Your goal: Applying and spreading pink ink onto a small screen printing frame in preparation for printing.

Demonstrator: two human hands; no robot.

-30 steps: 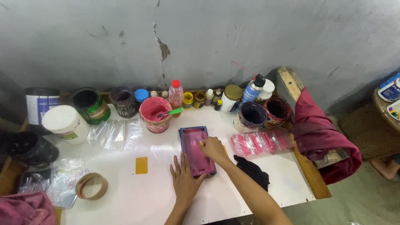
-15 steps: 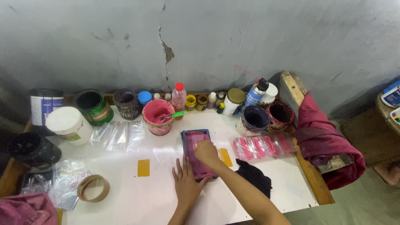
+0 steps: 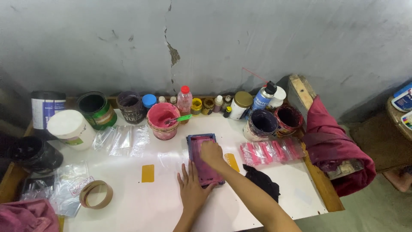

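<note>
Near the table's (image 3: 128, 206) front edge, the left hand (image 3: 193, 189) stays flat on the pink frame's (image 3: 205, 160) near-left corner. The right hand (image 3: 211, 153), now further up the frame, presses closed on top; a yellow card (image 3: 232, 162) has become visible beside it.

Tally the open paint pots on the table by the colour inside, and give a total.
Pink pot, with a green-handled tool in it: 1
Dark purple pots: 2
Dark red pot: 1
Black-inside green pot: 1
Total: 5

The right hand and left hand rest on the pink-stained frame, not on any pot.
</note>
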